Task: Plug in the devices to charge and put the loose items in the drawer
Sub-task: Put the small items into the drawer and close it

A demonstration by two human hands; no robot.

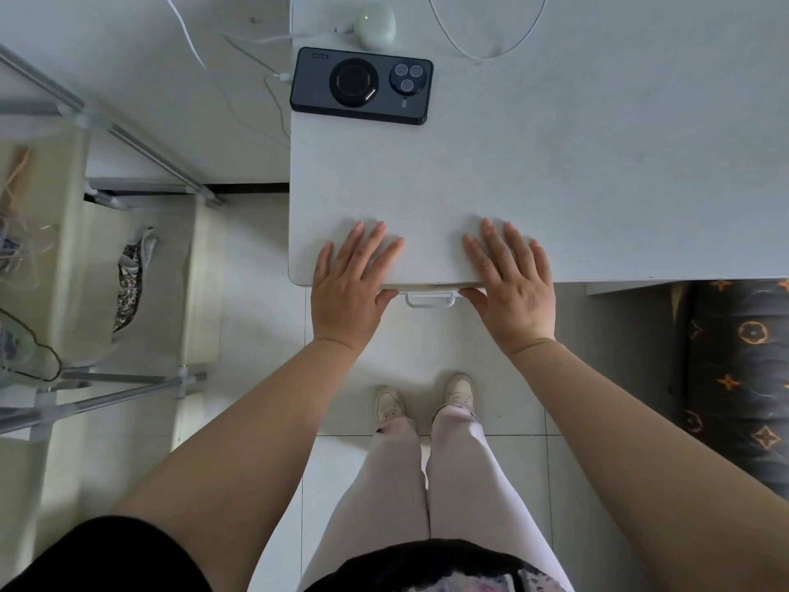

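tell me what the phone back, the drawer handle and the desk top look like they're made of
Phone back: dark matte plastic or a case, going by its soft, dull sheen; the round rings look glossier.
Drawer handle: white, smooth, likely plastic or painted metal; the look leaves it open.
Desk top: pale grey laminate or coated board, matte with faint speckled texture and a thin rounded edge.

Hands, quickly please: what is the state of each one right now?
Left hand: open, flat on the desk edge, holding nothing.
Right hand: open, flat on the desk edge, holding nothing.
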